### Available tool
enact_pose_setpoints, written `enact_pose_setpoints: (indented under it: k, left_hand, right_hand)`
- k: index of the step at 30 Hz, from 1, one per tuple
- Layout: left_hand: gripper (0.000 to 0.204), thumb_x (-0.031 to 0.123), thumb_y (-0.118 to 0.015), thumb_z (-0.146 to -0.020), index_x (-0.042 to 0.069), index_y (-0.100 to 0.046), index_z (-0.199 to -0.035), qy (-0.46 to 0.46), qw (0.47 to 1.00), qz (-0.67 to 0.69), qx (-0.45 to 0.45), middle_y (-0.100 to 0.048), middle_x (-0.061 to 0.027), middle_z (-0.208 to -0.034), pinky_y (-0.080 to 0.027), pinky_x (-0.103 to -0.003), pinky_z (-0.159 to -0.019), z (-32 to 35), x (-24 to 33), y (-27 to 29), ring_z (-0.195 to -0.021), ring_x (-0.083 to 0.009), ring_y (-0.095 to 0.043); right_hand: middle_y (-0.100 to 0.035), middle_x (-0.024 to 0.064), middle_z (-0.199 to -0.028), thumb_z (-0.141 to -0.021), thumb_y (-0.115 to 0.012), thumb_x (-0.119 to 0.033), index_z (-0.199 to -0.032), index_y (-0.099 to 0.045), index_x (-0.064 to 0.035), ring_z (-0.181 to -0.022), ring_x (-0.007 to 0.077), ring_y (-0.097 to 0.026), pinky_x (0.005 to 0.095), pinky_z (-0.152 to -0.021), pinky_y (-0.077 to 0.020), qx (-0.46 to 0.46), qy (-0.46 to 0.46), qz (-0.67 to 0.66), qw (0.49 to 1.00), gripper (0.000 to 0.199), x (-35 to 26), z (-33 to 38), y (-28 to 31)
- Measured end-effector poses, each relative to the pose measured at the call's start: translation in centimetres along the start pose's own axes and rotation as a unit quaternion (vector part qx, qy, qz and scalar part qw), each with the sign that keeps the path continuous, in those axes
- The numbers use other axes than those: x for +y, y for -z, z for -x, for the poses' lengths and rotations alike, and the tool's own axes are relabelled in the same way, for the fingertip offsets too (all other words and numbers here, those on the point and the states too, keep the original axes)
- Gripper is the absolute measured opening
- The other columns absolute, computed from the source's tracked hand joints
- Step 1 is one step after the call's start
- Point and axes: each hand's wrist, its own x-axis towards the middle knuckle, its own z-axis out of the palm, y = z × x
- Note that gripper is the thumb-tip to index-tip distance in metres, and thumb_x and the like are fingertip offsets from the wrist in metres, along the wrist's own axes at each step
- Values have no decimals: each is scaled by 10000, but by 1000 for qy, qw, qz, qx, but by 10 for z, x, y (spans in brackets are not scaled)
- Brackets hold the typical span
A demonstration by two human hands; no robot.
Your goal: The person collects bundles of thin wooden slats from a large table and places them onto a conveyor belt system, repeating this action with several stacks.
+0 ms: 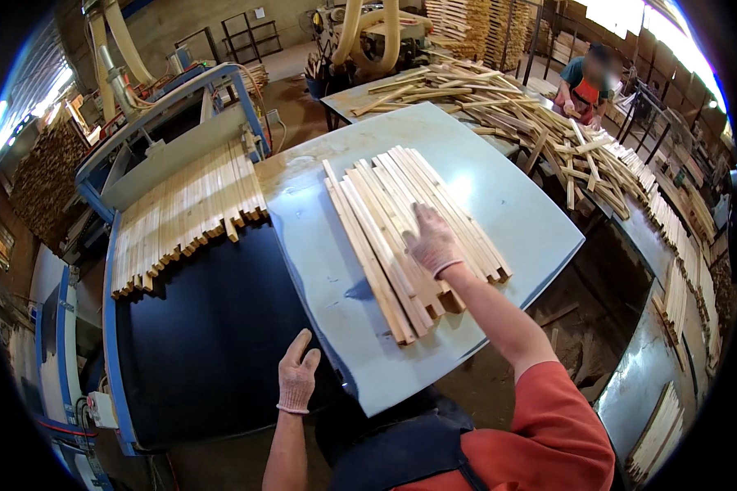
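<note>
On pale tabletop [520, 221], wooden strips [389, 225] beneath spread right grip [435, 240], left grip [297, 378] apart, also spread

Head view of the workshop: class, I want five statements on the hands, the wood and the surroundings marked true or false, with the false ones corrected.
1. The left hand and the right hand both wear gloves. True.
2. The left hand grips a strip. False: it holds nothing.
3. The right hand lies over wooden strips on the pale table. True.
4. Strips on the black surface lie at its near end. False: they lie at its far end.
5. A person in red stands at far left, facing us. False: that person is at upper right, beyond heaped strips.
</note>
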Motion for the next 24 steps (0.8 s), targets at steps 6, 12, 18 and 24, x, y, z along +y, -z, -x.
enact_pose_setpoints:
  k: [6, 12, 18, 24]
  left_hand:
    - [807, 282, -717, -991, -78, -352, -1615, -68, 994, -85, -4, -507, -321, -1572, -355, -433, -1257, -51, -3, -101, -1491, -380, -500]
    - [810, 379, -674, -1004, -75, -362, -1598, -53, 953, -291, 63, -509, -297, -1576, -173, -566, -1304, -99, -16, -177, -1489, -398, -477]
    - [767, 333, -701, -985, -91, -411, -1555, -80, 948, -292, 95, -530, -326, -1532, -228, -573, -1287, -104, -11, -184, -1465, -447, -482]
    - [737, 272, -771, -910, -93, -488, -1484, -95, 941, -297, 130, -611, -300, -1390, -390, -506, -1179, -70, -3, -151, -1255, -446, -575]
  right_hand:
    - [-612, 236, -1449, -987, -633, -451, -1542, -473, -13, -1345, 392, -595, 467, -1169, -448, -43, -218, 20, 975, 726, 140, -44, 36]
    - [-609, 253, -1488, -1041, -490, -593, -1468, -593, -16, -1375, 396, -597, 476, -1151, -478, -229, -216, 11, 949, 725, 139, -74, 42]
    - [-702, 269, -1342, -1030, -493, -652, -1309, -719, 12, -1268, 415, -673, 481, -1105, -513, -206, -242, 3, 948, 755, 106, -84, 25]
    - [-709, 288, -1296, -1018, -491, -665, -1257, -733, 14, -1226, 416, -685, 482, -1042, -546, -241, -174, -7, 955, 759, 75, -74, 18]
